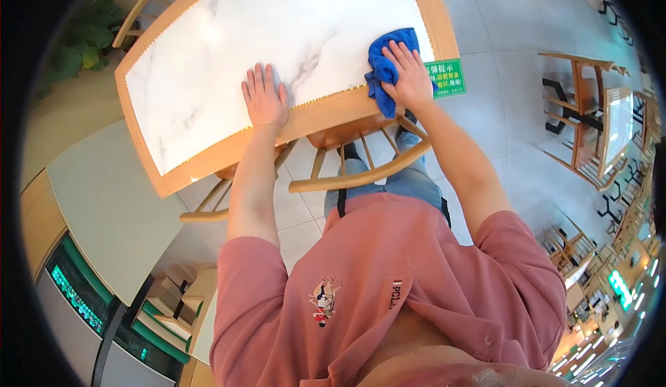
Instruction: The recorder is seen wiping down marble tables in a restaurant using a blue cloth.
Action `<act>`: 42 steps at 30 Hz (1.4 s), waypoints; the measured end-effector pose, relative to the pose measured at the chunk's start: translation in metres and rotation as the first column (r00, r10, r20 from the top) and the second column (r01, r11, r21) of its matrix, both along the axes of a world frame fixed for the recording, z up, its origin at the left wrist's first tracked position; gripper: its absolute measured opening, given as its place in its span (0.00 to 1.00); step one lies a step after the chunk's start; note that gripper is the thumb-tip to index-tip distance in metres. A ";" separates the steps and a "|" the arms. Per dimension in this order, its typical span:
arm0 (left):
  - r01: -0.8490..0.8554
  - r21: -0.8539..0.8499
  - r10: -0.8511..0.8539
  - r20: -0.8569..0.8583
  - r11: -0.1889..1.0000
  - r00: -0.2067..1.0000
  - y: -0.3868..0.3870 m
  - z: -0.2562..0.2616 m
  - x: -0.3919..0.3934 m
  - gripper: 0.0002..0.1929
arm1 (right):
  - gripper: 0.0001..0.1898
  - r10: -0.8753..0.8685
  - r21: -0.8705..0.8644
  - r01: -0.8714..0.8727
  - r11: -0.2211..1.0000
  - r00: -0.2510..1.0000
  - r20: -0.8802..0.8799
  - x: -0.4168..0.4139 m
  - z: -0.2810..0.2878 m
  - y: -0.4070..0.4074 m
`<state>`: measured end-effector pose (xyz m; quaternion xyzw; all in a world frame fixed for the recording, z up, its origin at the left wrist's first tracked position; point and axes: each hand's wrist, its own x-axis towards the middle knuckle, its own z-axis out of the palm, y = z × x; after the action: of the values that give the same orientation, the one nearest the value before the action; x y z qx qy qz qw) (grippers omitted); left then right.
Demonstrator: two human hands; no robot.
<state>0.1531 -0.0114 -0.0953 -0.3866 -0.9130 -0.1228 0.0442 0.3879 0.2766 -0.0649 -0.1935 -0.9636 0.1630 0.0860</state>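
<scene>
A dining table with a white marble-look top (208, 80) and a light wooden border lies before me. My left hand (265, 98) rests flat on its near edge, fingers apart, with nothing in it. On the right part of the top, my right hand (408, 77) presses on a crumpled blue cloth (382, 69), part of which shows past the fingers and hangs over the near border. Just beside that hand, a green sign bearing writing (451, 79) sits at the table's right corner, partly covered by the hand.
A wooden spindle-back chair (359, 181) stands between the table and my legs, another (205, 215) to its left. At the left are a pale tabletop (114, 194) and a leafy plant (86, 43). More tables and chairs (585, 111) stand at the right.
</scene>
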 end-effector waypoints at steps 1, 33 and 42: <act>0.006 0.004 -0.006 -0.012 1.000 1.000 0.004 0.002 0.001 0.29 | 0.44 0.005 -0.013 -0.004 1.000 1.000 0.023 -0.001 0.000 0.007; 0.207 -0.039 -0.190 0.263 0.978 0.946 0.211 0.023 0.072 0.39 | 0.36 0.069 0.165 -0.077 0.983 0.996 0.056 -0.306 0.001 0.308; 0.224 -0.074 -0.201 0.239 0.972 0.950 0.204 0.024 0.071 0.39 | 0.39 -0.121 -0.247 0.099 0.964 0.990 -0.074 -0.238 -0.044 0.316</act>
<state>0.2238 0.1923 -0.0715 -0.4677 -0.8698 -0.1251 -0.0948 0.1500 0.5924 -0.1085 -0.2484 -0.9195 0.2830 0.1130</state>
